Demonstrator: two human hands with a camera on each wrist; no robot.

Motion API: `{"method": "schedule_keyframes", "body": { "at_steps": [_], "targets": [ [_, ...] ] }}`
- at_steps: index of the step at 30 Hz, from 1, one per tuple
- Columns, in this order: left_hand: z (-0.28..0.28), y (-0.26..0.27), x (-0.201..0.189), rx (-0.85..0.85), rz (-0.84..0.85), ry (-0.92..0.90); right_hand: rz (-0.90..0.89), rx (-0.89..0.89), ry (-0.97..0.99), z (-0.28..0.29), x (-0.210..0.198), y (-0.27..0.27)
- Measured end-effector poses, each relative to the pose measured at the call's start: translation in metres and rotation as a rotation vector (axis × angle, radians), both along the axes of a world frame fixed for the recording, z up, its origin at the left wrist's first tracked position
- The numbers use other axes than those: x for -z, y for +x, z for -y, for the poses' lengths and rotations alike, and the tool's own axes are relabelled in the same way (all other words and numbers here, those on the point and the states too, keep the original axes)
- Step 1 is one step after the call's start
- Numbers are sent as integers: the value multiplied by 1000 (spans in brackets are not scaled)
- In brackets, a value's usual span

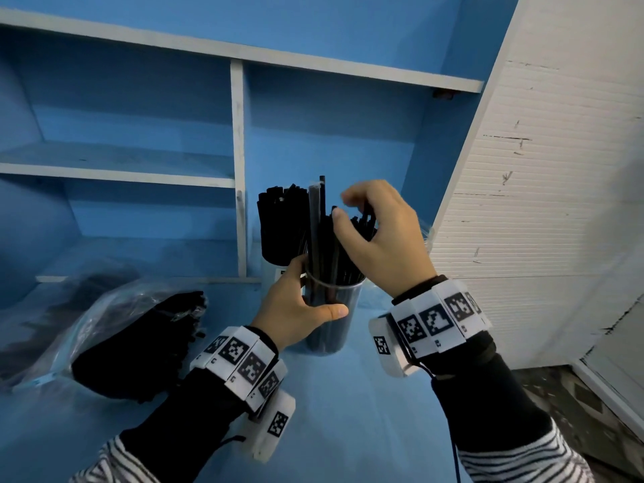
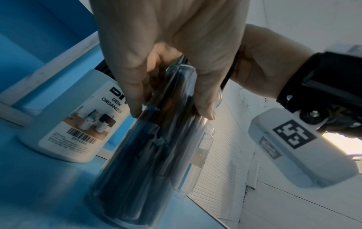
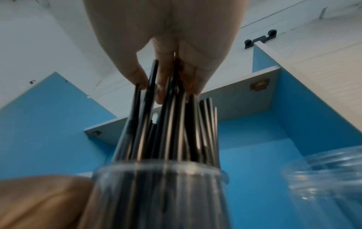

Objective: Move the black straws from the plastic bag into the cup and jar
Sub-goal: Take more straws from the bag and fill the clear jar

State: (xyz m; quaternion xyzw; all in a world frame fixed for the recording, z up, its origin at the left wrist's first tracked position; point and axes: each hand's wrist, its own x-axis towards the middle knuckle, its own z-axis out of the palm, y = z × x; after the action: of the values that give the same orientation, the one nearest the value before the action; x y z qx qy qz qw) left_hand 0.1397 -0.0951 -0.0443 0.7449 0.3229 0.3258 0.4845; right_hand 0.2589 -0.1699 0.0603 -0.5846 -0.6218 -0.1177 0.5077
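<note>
The thin black plastic straws (image 1: 327, 245) stand nearly upright in a clear plastic cup (image 1: 343, 308), long axis vertical, tops fanning slightly out above the rim. One straw in a clear wrapper rises a little above the others. The cup stands on the blue counter (image 1: 366, 413), close to the front of a blue shelf unit with white edges (image 1: 238, 162).

The left hand (image 1: 296, 308) wraps the cup's side, thumb across the near wall and fingers round the far wall, a firm grip on the cup. The right hand (image 1: 380, 238) sits over the straw tops, its fingers (image 3: 137, 72) curled among them and pinching several upper ends.

Just behind the cup, a white cylindrical holder labelled "DESK ORGANIZER" (image 2: 78, 120) is packed with more black straws standing upright. A clear ribbed jar (image 3: 323, 173) stands just beside the cup on the right; what it holds cannot be told.

To the left on the counter lies a clear plastic bag (image 1: 87, 325), on its side, with a dense bundle of black straws inside pointing roughly toward the cup.
</note>
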Motion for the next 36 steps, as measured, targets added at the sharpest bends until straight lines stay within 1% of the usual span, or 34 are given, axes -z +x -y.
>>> {"method": "schedule_keyframes", "body": {
  "at_steps": [2, 5, 7, 10, 12, 14, 17, 19, 22, 25, 28, 33, 36],
  "targets": [
    [0, 0, 0, 4, 2, 8, -9, -90, -24, 2, -8, -4],
    [0, -1, -1, 7, 1, 17, 182, -191, -134, -4, -8, -7],
    [0, -1, -2, 5, -5, 23, 249, -179, -168, -9, -3, -6],
    [1, -2, -2, 3, -6, 20, 164, -128, -68, -12, -3, -4],
    [0, -2, -2, 4, -4, 15, 142, -144, -17, -12, -5, -5],
    [0, -2, -2, 4, -7, 15, 179, -157, -55, -11, -3, -6],
    [0, -2, -2, -3, -21, 23, 223, -77, -161, -10, 5, -6],
    [-1, -1, -1, -8, -24, 25, 220, -36, -191, -8, 9, -6],
    [-1, -1, -1, -11, -35, 37, 220, -55, -196, -5, 10, -8],
    [-2, -1, -1, -11, -29, 30, 184, -126, -84, -4, 8, -7],
    [-1, 0, -1, -12, -29, 18, 199, -123, -2, -3, 12, -4],
    [-1, 1, 0, -7, -3, -4, 48, -91, 18, 6, 10, 4],
    [-1, 1, 1, -11, 11, -8, -2, -65, 33, 8, 15, 6]
  ]
}}
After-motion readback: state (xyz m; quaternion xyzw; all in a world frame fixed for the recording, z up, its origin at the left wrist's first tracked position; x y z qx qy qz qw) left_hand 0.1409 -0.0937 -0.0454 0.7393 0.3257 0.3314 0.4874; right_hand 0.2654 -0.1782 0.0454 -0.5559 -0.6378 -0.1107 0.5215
